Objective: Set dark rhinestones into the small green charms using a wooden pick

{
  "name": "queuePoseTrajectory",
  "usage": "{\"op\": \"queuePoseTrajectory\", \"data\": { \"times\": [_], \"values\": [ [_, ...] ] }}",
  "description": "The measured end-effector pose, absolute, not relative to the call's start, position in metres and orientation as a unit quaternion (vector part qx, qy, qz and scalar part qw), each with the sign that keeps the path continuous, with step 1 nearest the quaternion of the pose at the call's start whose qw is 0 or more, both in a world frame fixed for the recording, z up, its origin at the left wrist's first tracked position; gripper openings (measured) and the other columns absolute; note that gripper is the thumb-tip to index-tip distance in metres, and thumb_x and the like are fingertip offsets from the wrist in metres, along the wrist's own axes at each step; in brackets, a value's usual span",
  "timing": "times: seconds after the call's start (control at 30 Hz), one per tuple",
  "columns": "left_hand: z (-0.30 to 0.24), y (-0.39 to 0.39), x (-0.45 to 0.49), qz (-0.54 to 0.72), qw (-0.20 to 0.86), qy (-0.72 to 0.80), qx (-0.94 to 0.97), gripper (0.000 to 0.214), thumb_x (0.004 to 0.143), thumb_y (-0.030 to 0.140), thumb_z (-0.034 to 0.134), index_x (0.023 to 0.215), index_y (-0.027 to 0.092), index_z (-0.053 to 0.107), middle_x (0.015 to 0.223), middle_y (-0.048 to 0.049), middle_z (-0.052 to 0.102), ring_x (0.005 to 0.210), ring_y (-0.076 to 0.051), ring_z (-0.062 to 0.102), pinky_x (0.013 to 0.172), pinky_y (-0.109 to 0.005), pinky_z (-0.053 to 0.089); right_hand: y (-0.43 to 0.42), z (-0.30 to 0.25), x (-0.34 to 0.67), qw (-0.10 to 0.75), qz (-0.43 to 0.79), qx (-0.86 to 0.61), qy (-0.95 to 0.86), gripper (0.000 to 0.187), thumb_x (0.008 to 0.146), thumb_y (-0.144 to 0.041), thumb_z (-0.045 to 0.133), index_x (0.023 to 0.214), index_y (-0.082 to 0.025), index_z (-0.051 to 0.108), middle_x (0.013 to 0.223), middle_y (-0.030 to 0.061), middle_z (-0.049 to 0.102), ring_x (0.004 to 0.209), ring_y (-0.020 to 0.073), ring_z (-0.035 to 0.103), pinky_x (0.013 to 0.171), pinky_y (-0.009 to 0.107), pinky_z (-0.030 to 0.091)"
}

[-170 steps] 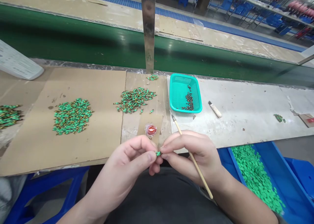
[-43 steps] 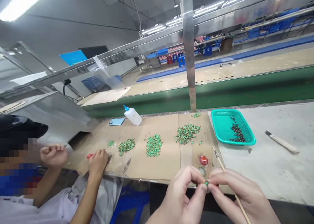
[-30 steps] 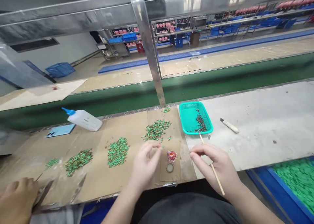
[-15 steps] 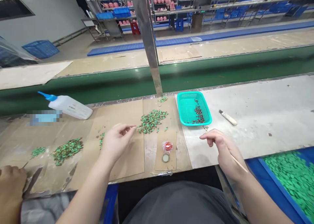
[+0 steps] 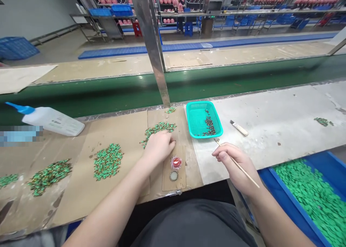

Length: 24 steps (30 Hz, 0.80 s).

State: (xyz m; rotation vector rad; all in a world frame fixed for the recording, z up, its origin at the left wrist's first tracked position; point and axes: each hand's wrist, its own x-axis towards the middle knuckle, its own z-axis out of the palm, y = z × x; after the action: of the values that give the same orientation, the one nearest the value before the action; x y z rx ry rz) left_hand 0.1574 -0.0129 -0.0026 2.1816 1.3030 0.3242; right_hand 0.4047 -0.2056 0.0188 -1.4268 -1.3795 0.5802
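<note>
My left hand (image 5: 160, 146) is closed, back upward, over the near side of a pile of small green-and-amber pieces (image 5: 158, 127). Its fingertips are tucked down, so whatever they pinch is hidden. In my right hand (image 5: 234, 164) a thin wooden-handled brush (image 5: 245, 172) slants, its dark tip pointing up-left near the front of a turquoise basket (image 5: 195, 118). Dark little bits (image 5: 209, 126) lie in that basket. Between my hands, a cardboard strip (image 5: 180, 184) carries a small round holder of glossy red (image 5: 176, 162) and a pale disc with a dark toothed rim (image 5: 173, 175).
More green piles (image 5: 108, 162) lie to the left, near a white squeeze bottle (image 5: 55, 121) with a blue nozzle. A flat pale-handled brush (image 5: 239, 128) rests right of the basket. A blue bin (image 5: 286, 189) of green pieces stands lower right. A metal post (image 5: 152, 48) rises behind.
My left hand has moved right, onto the green pile. My right hand still holds the brush, now more plainly seen. The view has swung right, and another person's hand has left it.
</note>
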Motion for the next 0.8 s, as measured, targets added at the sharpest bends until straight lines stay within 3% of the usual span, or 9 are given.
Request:
{"op": "queuePoseTrajectory", "data": {
  "times": [0.13,0.23,0.33,0.5,0.8],
  "values": [
    [0.005,-0.026,0.146,0.227,0.386,0.492,0.747,0.024,0.109,0.043,0.082,0.116,0.019,0.08,0.124,-0.0099,0.084,0.112,-0.029,0.081,0.099,-0.05,0.069,-0.205,0.017,0.405,0.513,0.24,-0.59,-0.576,0.029,0.117,-0.037,0.066,0.094,-0.026,0.08,0.088,0.0034,0.075,0.082,0.0236,0.072,0.078,0.036,0.058],
    [0.019,-0.045,0.135,0.307,0.494,0.486,0.652,0.034,0.102,0.054,0.084,0.096,0.022,0.075,0.096,-0.0077,0.085,0.093,-0.028,0.084,0.083,-0.041,0.069,-0.201,0.017,0.403,0.504,0.242,-0.587,-0.585,0.024,0.114,-0.029,0.068,0.092,-0.026,0.078,0.088,0.0027,0.076,0.083,0.0233,0.072,0.077,0.035,0.057],
    [0.038,-0.068,0.126,0.352,0.598,0.469,0.545,0.043,0.087,0.06,0.097,0.093,0.022,0.076,0.085,-0.0066,0.086,0.077,-0.024,0.084,0.072,-0.034,0.069,-0.195,0.018,0.398,0.499,0.247,-0.581,-0.594,0.023,0.113,-0.026,0.069,0.092,-0.026,0.076,0.09,0.0028,0.078,0.086,0.0235,0.074,0.079,0.035,0.058],
    [0.063,-0.097,0.121,0.397,0.698,0.432,0.41,0.051,0.065,0.052,0.116,0.087,0.021,0.082,0.074,-0.0018,0.083,0.065,-0.016,0.081,0.064,-0.023,0.068,-0.186,0.021,0.386,0.489,0.263,-0.553,-0.621,0.024,0.114,-0.025,0.067,0.091,-0.025,0.073,0.093,0.0034,0.079,0.089,0.0233,0.074,0.08,0.034,0.058],
    [0.079,-0.113,0.119,0.407,0.769,0.367,0.329,0.04,0.066,0.038,0.119,0.091,0.022,0.093,0.068,0.0008,0.083,0.058,-0.011,0.08,0.057,-0.013,0.064,-0.184,0.027,0.375,0.486,0.276,-0.536,-0.633,0.022,0.112,-0.021,0.067,0.092,-0.026,0.071,0.088,0.0004,0.074,0.082,0.0203,0.071,0.076,0.031,0.057]
  ]
}}
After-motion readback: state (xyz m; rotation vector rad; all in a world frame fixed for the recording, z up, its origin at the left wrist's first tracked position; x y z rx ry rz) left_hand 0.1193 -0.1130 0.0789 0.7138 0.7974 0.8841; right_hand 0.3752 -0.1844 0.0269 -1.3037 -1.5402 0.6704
